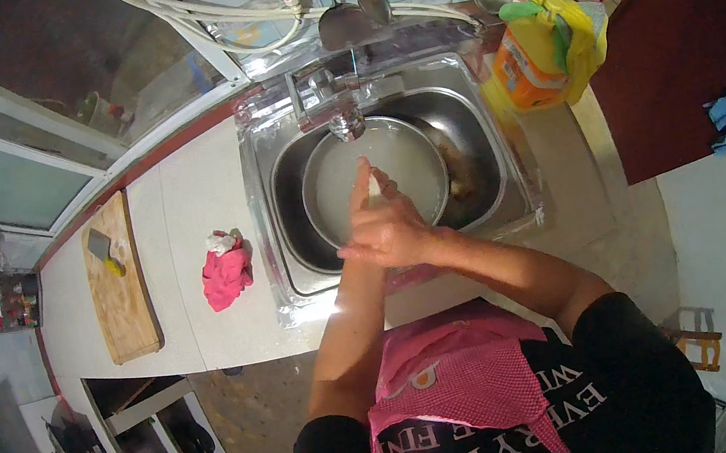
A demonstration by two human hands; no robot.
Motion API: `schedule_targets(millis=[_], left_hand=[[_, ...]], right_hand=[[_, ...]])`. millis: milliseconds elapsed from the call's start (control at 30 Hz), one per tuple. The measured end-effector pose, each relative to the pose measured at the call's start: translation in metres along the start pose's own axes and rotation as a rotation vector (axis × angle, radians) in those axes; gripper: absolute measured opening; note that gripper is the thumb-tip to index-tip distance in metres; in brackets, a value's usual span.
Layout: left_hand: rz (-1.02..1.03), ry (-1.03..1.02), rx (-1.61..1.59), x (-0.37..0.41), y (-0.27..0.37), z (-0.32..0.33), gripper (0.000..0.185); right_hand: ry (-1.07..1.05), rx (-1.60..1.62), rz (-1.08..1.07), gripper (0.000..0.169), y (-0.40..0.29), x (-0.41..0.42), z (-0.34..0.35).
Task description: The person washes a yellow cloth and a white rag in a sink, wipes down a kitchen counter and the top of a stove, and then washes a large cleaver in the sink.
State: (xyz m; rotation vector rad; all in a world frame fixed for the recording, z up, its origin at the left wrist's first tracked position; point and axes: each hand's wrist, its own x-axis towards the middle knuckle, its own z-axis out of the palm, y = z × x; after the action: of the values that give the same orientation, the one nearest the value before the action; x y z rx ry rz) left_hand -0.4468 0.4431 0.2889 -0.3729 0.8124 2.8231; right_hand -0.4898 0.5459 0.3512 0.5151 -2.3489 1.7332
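My two hands meet over a round metal basin [306, 196] of cloudy liquid, set in a stainless steel sink [500, 193]. My right hand [400, 231] lies across my left hand [360, 187] and wraps around it near the wrist. The fingers of my left hand point away from me, towards the tap [345, 121]. Between the fingers shows a small white piece [374, 188], too small to name; which hand holds it is unclear. My right hand hides much of the left palm.
Left of the sink, a pink cloth [227, 278] lies on the white counter [160, 282]. Beyond it is a wooden cutting board [120, 303] with a yellow-handled cleaver [102, 250]. An orange container [521, 74] with yellow gloves stands at the right; a spatula [344, 26] hangs behind the tap.
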Motion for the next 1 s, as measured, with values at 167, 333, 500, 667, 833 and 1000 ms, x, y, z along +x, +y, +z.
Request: schedule_targets(millis=[167,333,500,667,833,1000], left_hand=[[0.027,0.153,0.208,0.009,-0.017,0.049,0.026],[-0.081,-0.616,-0.268,0.027,0.001,-0.018,0.034],[-0.243,0.255,-0.067,-0.019,0.031,0.082,0.050],[-0.085,0.149,0.355,-0.035,0.049,0.078,0.031],[0.071,-0.031,0.183,-0.031,0.050,0.069,0.013],[0.089,-0.090,0.355,-0.033,0.050,0.056,0.018]], right_hand=[[0.036,-0.283,-0.155,0.020,0.006,0.008,-0.019],[-0.078,-0.116,-0.585,0.012,-0.057,-0.017,0.007],[0.098,0.108,0.230,0.022,0.008,0.023,-0.033],[-0.032,0.581,0.486,0.024,0.007,0.019,-0.044],[-0.454,0.803,0.741,0.024,0.020,0.002,-0.048],[-0.291,0.890,0.747,0.020,0.018,-0.001,-0.054]])
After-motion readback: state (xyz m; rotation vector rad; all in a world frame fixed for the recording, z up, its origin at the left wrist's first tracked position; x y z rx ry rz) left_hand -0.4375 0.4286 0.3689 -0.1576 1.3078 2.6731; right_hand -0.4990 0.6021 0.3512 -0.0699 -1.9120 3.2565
